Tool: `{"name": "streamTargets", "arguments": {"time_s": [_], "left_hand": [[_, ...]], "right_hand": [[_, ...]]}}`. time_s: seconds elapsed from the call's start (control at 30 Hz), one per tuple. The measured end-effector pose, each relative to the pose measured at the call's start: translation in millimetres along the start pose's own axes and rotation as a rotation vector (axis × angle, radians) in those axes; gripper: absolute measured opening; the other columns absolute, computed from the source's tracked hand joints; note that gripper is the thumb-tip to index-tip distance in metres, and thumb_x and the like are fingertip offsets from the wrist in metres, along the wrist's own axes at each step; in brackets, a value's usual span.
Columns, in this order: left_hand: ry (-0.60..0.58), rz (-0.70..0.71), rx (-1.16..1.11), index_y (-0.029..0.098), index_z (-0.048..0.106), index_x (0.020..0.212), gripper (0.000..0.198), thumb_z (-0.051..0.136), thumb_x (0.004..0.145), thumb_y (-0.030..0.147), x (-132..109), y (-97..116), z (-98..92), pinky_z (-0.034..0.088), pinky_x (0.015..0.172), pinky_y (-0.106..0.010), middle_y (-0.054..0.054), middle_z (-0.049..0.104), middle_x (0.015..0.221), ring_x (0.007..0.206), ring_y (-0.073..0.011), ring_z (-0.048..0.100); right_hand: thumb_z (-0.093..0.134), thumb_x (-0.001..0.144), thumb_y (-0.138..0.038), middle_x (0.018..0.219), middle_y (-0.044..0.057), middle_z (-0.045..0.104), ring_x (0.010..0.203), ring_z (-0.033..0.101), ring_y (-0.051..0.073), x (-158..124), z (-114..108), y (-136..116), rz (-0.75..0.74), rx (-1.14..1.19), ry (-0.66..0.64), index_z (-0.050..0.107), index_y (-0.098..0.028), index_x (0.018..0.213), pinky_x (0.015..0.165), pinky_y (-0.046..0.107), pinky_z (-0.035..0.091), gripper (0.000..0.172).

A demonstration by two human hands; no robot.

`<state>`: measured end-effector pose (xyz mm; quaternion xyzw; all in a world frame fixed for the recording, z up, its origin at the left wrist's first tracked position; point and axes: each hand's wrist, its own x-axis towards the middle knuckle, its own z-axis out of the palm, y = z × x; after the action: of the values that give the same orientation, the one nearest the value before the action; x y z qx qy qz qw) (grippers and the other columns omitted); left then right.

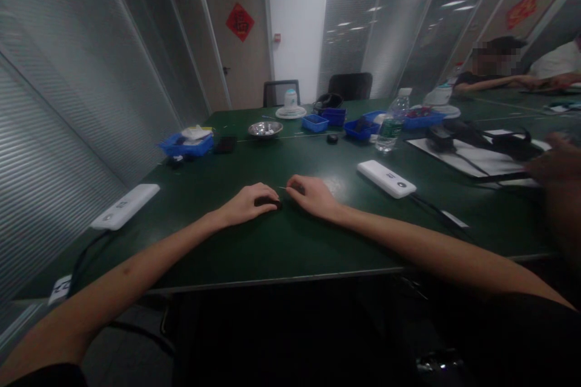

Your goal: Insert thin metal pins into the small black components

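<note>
Over the green table [254, 257], a small black thing [278, 205] is held by the left hand [249, 202]. Between both hands, a thin stick [282, 188] is pinched by the right hand [313, 195], turned sideways, its tip pointed toward the left.

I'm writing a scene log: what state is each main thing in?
Left hand: closed around a small black object
Right hand: pinching a thin pale item
Left white device: flat, cable attached
Right white device: flat, cable attached
Clear bottle: upright, capped
Metal bowl: upright, things inside
Leftmost blue basket: upright, things inside
Door: shut
</note>
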<state>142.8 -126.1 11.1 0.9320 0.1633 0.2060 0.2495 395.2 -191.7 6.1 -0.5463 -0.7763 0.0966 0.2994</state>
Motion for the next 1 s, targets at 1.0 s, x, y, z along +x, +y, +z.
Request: {"name": "streamTargets", "arguments": {"time_s": [1.0], "left_hand": [[0.426, -0.744, 0.641, 0.017, 0.082, 0.102, 0.026, 0.067, 0.086, 0.031, -96.7, -172.5, -138.5, 0.048, 0.103, -0.039, -0.012, 0.076, 0.116, 0.112, -0.0313, 0.067]], "right_hand": [[0.059, 0.102, -0.035, 0.103, 0.006, 0.074, 0.088, 0.066, 0.020, -2.8, -4.6, -6.4, -0.007, 0.005, -0.061, 0.069, -0.021, 0.108, 0.072, 0.030, 0.047, 0.018]]}}
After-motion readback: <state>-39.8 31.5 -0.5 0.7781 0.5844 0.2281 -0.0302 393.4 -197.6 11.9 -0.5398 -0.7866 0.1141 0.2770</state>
